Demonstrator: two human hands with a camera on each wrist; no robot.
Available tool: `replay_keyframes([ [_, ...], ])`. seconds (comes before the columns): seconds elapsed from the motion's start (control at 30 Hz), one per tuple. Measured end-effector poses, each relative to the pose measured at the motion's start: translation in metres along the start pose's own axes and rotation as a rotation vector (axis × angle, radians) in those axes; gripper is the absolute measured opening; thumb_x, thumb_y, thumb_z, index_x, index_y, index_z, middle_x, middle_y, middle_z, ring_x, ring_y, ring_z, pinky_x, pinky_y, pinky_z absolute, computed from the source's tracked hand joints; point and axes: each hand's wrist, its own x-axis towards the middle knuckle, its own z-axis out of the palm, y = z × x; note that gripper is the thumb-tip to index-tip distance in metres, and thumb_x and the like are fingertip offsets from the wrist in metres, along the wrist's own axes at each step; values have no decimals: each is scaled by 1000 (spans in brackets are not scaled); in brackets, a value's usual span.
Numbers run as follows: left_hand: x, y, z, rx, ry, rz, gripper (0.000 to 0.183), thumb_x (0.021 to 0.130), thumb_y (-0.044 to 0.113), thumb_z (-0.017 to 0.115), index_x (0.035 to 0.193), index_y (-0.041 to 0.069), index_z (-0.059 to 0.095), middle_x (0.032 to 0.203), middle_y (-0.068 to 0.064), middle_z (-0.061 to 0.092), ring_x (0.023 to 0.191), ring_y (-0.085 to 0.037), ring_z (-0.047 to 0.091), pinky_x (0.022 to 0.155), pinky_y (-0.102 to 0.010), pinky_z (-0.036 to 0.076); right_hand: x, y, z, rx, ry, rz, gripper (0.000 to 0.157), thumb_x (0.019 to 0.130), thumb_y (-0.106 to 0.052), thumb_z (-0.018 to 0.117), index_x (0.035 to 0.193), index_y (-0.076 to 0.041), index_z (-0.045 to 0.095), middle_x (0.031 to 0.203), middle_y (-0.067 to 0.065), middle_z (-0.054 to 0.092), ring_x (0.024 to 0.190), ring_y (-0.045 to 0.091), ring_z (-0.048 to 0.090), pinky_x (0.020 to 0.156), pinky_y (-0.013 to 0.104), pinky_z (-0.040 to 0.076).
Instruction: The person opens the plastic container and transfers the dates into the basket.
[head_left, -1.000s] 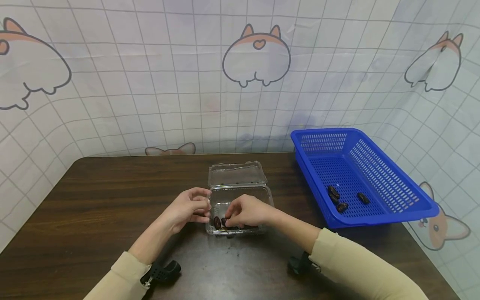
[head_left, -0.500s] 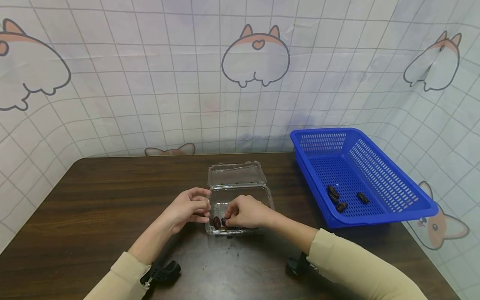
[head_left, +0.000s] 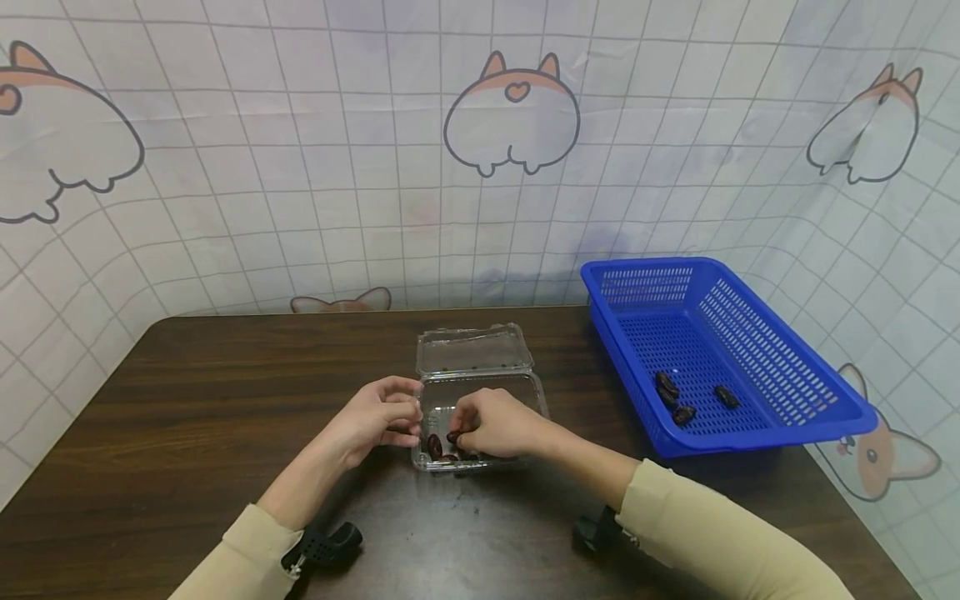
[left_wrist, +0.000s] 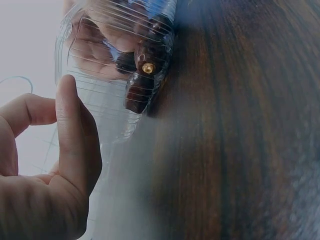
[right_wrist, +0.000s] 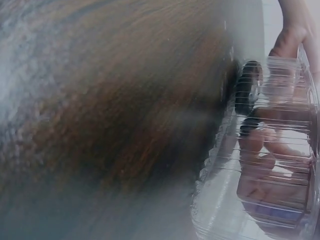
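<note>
Just at the right fingertips, a dark brown date [head_left: 453, 437] is pinched between the thumb and forefinger of the right hand [head_left: 495, 423], the gap between them narrow as they reach down into a clear plastic box [head_left: 536, 392]. To the left of those fingers, a second date [head_left: 434, 446] lies beside the box's left wall. Below the same fingers, more dates [left_wrist: 140, 92] show through the plastic near the front wall; the left wrist view shows a tan spot on the end of one.

Across the box from the pinch, the left hand [head_left: 378, 421] has its fingers loosely bent and spread a little, tips at the outside of the left wall; how firmly they press I cannot tell. Beyond both sets of fingers, the box's lid [head_left: 474, 350] is folded back, and the dark wooden table [head_left: 225, 400] spreads out around them.

Well to the right of the right fingers sits a blue basket [head_left: 772, 437] with slotted walls. It holds a small cluster of dates [head_left: 683, 415] on the side nearer the fingers and a lone date [head_left: 726, 397] farther away. Back from the fingers, pale sleeves [head_left: 720, 533] cover the forearms.
</note>
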Motion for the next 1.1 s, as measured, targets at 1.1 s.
replay_keyframes([
  [1.1,0,-1,-1,7,-4,6,52,91,-1,60,140,-9,44,96,-10,59,74,-17,63,68,-33,63,-16,5,-28,532,-76,136,25,98,-12,67,120,-1,71,81,9,63,67,17,54,51,25,39],
])
